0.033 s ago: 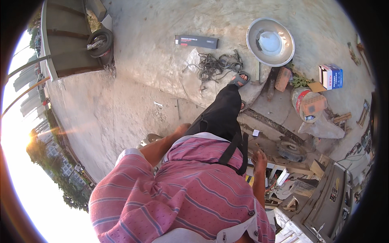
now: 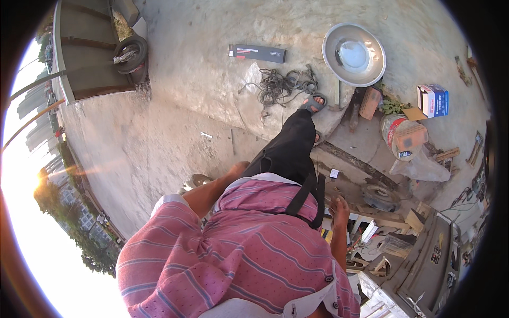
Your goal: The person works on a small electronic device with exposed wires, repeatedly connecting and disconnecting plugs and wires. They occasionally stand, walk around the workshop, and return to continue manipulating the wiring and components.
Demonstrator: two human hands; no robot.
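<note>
My left hand [image 2: 239, 169] hangs beside my hip against the black trousers [image 2: 289, 143]; its fingers are mostly hidden. On the other side, my right hand [image 2: 340, 205] hangs by the black strap [image 2: 307, 193], fingers loosely bent and a little apart, with nothing seen in them. It is nearest to the cluttered cart bed [image 2: 366, 220]. On the ground ahead, a tangle of dark cable [image 2: 275, 87] lies by my sandalled foot [image 2: 315, 103]. Beyond the cable sits a long dark grey box [image 2: 258, 53]. A wide metal basin [image 2: 330, 55] stands to the right of the box.
Right of my feet are a brick [image 2: 370, 103], a round container [image 2: 391, 130] with another brick on it, and a blue and white carton [image 2: 438, 100]. A wheel [image 2: 382, 197] is beside the cart. Tyres [image 2: 139, 53] lean by a low wall at far left.
</note>
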